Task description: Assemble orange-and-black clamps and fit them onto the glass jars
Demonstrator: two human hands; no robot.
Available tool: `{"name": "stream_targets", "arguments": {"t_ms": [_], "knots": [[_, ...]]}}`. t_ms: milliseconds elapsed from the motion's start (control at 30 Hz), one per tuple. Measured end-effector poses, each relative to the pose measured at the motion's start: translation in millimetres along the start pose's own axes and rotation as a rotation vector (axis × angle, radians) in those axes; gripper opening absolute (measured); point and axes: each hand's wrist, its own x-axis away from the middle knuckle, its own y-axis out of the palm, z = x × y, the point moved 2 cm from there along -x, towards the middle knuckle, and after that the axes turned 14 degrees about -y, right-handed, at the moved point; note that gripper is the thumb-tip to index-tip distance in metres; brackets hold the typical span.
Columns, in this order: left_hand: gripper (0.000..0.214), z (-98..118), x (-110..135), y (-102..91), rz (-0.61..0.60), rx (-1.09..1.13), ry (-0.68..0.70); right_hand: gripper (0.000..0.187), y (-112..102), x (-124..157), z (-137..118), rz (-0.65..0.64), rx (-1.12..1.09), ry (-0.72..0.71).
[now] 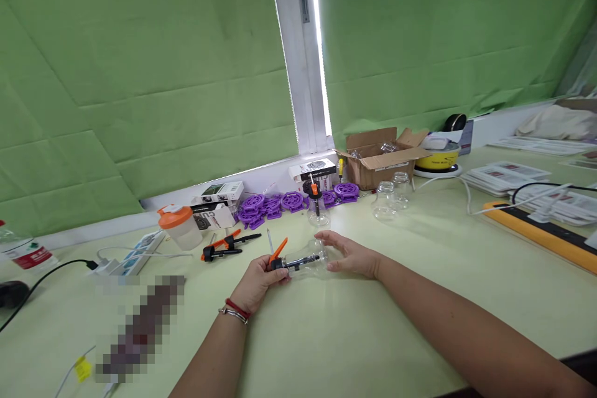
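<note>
Pinched between thumb and fingers, the black cap [281,264] sits in the left hand [260,281], while the right hand [353,256] cups the wide base of the clear bottle [308,268], thumb and fingers on opposite sides. Between the two hands, just above the table [345,329] or resting on it, the bottle lies on its side, neck toward nine o'clock and base toward three, with a dark tube [305,260] inside. Whether the cap is fully seated cannot be told. Good handling here probably means keeping cap and neck in line, steadying the base without squeezing, and keeping fingers off the orange lever [279,249]. Taking the bottle as the clock's centre, loose spray tops [222,253] lie toward ten o'clock and clear jars [385,204] stand toward two, so elbow swings that way deserve care.
</note>
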Motion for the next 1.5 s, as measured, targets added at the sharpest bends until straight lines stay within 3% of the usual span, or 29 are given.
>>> {"name": "stream_targets", "arguments": {"t_ms": [400, 700, 1067, 1233, 1500], "knots": [[0.041, 2, 2, 1.7, -0.011, -0.024, -0.012, 0.061, 4, -5, -4, 0.051, 0.096, 0.063], [0.037, 1, 1, 0.7, -0.022, -0.051, -0.011, 0.059, 7, -9, -10, 0.081, 0.193, 0.067], [0.038, 0, 0, -0.8, -0.004, -0.013, -0.014, 0.064, 9, -7, -3, 0.107, 0.164, 0.058], [0.038, 0, 0, -1.1, -0.008, 0.001, -0.018, 0.096, 5, -1, -3, -0.036, 0.169, -0.057], [0.041, -1, -1, -2.6, -0.019, 0.013, -0.025, 0.091, 5, -1, -5, -0.014, 0.278, -0.047]]}}
